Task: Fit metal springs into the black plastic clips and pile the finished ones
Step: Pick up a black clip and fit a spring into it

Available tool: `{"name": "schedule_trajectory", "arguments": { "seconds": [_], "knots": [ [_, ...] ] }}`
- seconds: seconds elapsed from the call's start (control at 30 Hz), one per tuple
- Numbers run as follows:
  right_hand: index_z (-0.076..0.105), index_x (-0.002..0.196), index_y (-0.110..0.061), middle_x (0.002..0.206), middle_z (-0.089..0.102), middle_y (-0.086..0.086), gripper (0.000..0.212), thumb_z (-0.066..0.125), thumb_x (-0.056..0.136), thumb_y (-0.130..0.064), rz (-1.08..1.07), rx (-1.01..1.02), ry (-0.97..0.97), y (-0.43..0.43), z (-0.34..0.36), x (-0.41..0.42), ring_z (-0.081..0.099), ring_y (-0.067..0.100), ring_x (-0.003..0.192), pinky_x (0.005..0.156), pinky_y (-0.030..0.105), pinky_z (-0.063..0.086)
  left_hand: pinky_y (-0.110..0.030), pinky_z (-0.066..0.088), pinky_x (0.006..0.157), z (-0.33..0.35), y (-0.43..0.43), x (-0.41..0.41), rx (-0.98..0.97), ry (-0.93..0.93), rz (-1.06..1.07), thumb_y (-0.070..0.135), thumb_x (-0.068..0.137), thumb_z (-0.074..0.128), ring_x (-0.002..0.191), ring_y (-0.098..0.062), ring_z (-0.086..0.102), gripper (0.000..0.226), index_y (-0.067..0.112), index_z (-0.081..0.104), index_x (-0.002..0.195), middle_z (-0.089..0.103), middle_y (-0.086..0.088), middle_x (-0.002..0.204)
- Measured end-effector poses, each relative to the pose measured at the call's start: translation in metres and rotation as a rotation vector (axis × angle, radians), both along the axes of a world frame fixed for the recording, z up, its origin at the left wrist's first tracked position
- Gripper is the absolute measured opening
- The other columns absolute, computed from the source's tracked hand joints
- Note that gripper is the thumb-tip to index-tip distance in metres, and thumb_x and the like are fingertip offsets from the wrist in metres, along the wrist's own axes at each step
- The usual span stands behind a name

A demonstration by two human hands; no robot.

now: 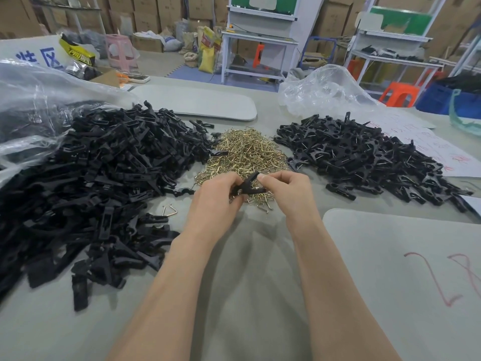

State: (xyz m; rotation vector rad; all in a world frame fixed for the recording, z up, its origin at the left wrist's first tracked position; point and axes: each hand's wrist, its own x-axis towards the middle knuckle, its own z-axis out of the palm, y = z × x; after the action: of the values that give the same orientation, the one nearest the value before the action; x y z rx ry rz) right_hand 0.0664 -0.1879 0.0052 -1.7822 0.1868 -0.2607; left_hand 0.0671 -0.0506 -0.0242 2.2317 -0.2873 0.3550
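Both hands meet over the near edge of the heap of springs (244, 155), in the middle of the table (247, 269). The left hand (216, 196) has its fingers curled round the lower end of one black clip (250, 185). The right hand (283, 188) pinches the clip's upper arm between thumb and fingertips. Whether a spring already sits in it cannot be told; the fingers hide the joint.

To do this step well, I judge the left hand should hold the two halves firmly lined up while the right presses the spring's legs squarely into their slots. A skewed spring would likely pop out or let the halves slip apart.

The clip is matt black plastic, spread in a V with its arms pointing far and right. The springs are thin bent wire, brassy in colour. Unfitted clip parts (104, 178) lie heaped on the left. The finished pile (364, 157) is on the right, with wire glinting in it.
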Motion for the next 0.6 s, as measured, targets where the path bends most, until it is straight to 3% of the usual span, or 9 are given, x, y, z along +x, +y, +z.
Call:
{"name": "schedule_trajectory", "arguments": {
  "seconds": [0.23,0.33,0.4,0.43,0.6],
  "knots": [
    [0.062,0.060,-0.018,0.069,0.056,0.002,0.024,0.071,0.082,-0.016,0.030,0.030,0.030,-0.001,-0.003,0.001,0.046,0.010,0.065,0.056,0.015,0.037,-0.043,0.053,0.080,0.001,0.000,-0.002,-0.014,-0.051,-0.023,0.018,0.081,0.073,0.086,-0.019,0.064,0.015,0.023,0.063,0.091,0.065,0.005,0.092],
    [0.061,0.058,-0.021,0.072,0.059,0.003,0.024,0.072,0.080,-0.023,0.205,0.194,0.172,-0.011,0.003,0.000,0.049,0.010,0.062,0.056,0.021,0.034,-0.042,0.055,0.077,0.007,0.002,-0.006,-0.148,-0.009,-0.083,0.014,0.078,0.076,0.078,-0.015,0.065,0.018,0.024,0.063,0.085,0.066,0.011,0.079],
    [0.061,0.068,-0.020,0.068,0.061,0.001,0.016,0.071,0.072,-0.032,0.399,0.451,0.268,-0.018,0.006,-0.002,0.054,0.010,0.058,0.055,0.020,0.040,-0.037,0.058,0.071,0.014,0.004,-0.008,-0.264,0.040,-0.144,0.012,0.076,0.078,0.072,-0.011,0.065,0.025,0.031,0.061,0.080,0.064,0.018,0.070],
    [0.061,0.076,-0.016,0.068,0.061,0.001,0.022,0.069,0.068,-0.035,0.476,0.534,0.307,-0.021,0.005,-0.003,0.056,0.009,0.057,0.055,0.020,0.044,-0.034,0.057,0.069,0.016,0.005,-0.010,-0.301,0.055,-0.178,0.011,0.076,0.078,0.072,-0.011,0.065,0.028,0.034,0.061,0.080,0.064,0.019,0.070],
    [0.054,0.110,-0.013,0.076,0.064,0.000,0.053,0.056,0.075,-0.053,0.727,0.585,0.463,-0.020,0.000,-0.008,0.065,0.017,0.067,0.062,0.025,0.055,-0.036,0.052,0.079,0.024,0.007,-0.014,-0.261,0.009,-0.235,0.016,0.076,0.077,0.086,-0.011,0.061,0.028,0.040,0.062,0.079,0.066,0.009,0.085]
  ]
}}
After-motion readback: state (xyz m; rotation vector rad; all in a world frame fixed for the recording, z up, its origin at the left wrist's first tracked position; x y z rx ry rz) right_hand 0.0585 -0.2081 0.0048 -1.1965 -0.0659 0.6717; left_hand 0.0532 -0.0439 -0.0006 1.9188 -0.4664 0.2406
